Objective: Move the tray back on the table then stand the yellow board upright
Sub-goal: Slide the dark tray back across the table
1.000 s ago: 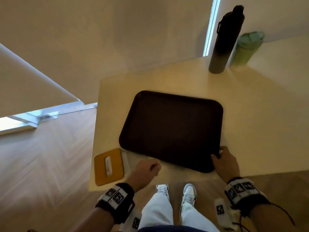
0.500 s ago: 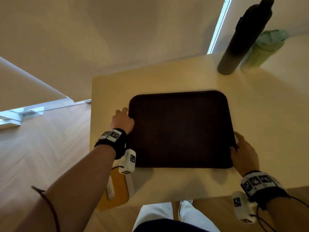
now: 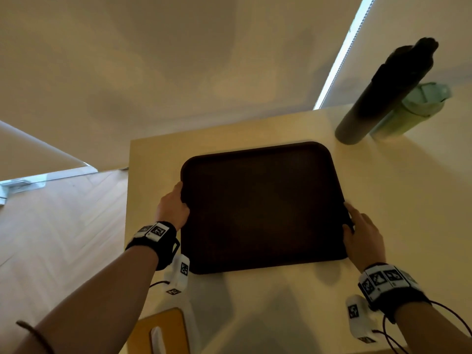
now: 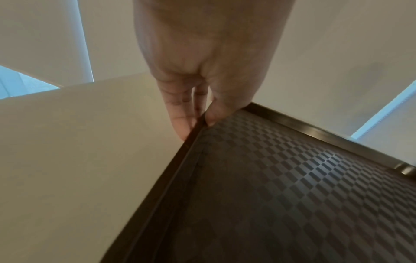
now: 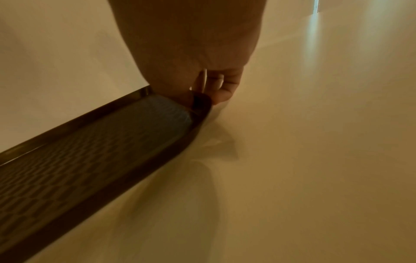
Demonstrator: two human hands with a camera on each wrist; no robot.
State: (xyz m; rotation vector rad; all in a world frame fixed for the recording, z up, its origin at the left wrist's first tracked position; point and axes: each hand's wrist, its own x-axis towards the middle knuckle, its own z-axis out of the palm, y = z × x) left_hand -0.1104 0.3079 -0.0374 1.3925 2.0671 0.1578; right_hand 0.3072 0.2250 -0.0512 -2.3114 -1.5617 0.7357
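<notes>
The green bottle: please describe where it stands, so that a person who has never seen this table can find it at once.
Look at the pale wooden table, then past the dark tray to the far right corner. Two bottles stand there side by side: the green bottle is the right one, next to the tall black bottle. It is shorter, pale green and has a wide lid.

The dark brown rectangular plastic tray (image 3: pixel 260 205) is showing a woven checker pattern beside the fingers (image 4: pixel 180 113). The pale cream table (image 3: pixel 383 200) is lying under them. The mustard-yellow flat board (image 3: pixel 163 330) is showing a white slot.
</notes>
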